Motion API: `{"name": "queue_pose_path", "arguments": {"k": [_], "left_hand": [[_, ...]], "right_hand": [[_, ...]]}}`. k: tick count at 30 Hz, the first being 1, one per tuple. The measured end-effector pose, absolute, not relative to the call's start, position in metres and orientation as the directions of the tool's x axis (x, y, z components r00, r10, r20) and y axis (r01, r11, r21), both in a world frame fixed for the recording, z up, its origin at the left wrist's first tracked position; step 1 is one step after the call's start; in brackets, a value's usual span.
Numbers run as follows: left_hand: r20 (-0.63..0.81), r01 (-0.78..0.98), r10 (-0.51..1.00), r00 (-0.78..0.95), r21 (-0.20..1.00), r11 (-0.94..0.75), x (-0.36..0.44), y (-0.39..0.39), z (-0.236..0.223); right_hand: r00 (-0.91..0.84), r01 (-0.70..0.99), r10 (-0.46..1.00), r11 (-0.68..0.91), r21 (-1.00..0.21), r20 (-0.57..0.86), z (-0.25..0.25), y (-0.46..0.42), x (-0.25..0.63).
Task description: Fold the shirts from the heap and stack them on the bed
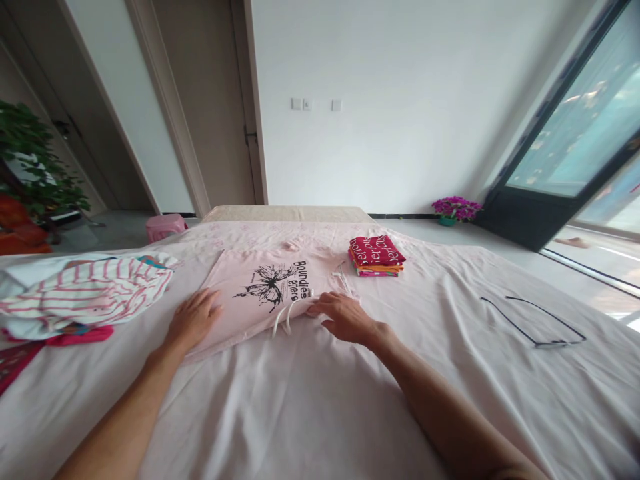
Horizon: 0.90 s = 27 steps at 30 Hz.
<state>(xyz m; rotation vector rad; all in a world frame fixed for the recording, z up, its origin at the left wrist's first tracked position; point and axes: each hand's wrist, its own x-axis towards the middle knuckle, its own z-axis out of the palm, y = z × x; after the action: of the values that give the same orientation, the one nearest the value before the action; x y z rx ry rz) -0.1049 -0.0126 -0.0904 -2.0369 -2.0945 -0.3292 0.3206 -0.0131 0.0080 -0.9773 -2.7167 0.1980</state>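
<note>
As the shirt [270,291] seems light and soft, its edge [302,311] suits pinching; the right hand [346,317] half-curls there, hold unclear, the left hand [193,320] lying open.

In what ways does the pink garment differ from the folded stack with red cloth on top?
The pink garment lies spread out, whereas the folded stack is compact and layered. The pink garment has black print; the folded stack shows white lettering on red. The left hand and right hand are at the pink garment; neither touches the folded stack. Both items lie on the sheet.
</note>
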Motion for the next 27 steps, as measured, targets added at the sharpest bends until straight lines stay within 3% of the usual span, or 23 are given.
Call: {"name": "queue_pose_path", "arguments": {"k": [6, 11, 14, 17, 21, 24, 27], "left_hand": [[0.309, 1.0, 0.951, -0.02, 0.025, 0.012, -0.105, -0.012, -0.09], [0.313, 0.999, 0.949, -0.027, 0.025, 0.02, -0.104, -0.013, -0.089], [0.303, 1.0, 0.953, -0.019, 0.009, 0.017, -0.105, -0.013, -0.09], [0.297, 1.0, 0.955, -0.012, 0.008, 0.011, -0.105, -0.012, -0.09], [0.311, 0.999, 0.95, -0.018, 0.031, 0.009, -0.103, -0.014, -0.087], [0.324, 0.999, 0.946, -0.032, 0.039, 0.02, -0.099, -0.016, -0.084], [0.336, 0.999, 0.942, -0.015, 0.033, 0.004, -0.097, -0.016, -0.082]], "right_hand": [[-0.684, 0.667, 0.667, 0.736, -0.115, 0.296, -0.015, -0.003, 0.313], [-0.617, 0.736, 0.724, 0.669, -0.098, 0.308, -0.026, 0.009, 0.307], [-0.591, 0.729, 0.721, 0.669, -0.143, 0.361, -0.022, 0.01, 0.307], [-0.582, 0.669, 0.732, 0.679, -0.304, 0.355, -0.001, 0.004, 0.314], [-0.654, 0.539, 0.751, 0.544, -0.643, 0.088, 0.035, -0.004, 0.333], [-0.81, 0.464, 0.543, 0.365, -0.807, -0.22, 0.049, -0.007, 0.344], [-0.869, 0.437, 0.358, 0.232, -0.869, -0.342, 0.046, -0.007, 0.345]]}}
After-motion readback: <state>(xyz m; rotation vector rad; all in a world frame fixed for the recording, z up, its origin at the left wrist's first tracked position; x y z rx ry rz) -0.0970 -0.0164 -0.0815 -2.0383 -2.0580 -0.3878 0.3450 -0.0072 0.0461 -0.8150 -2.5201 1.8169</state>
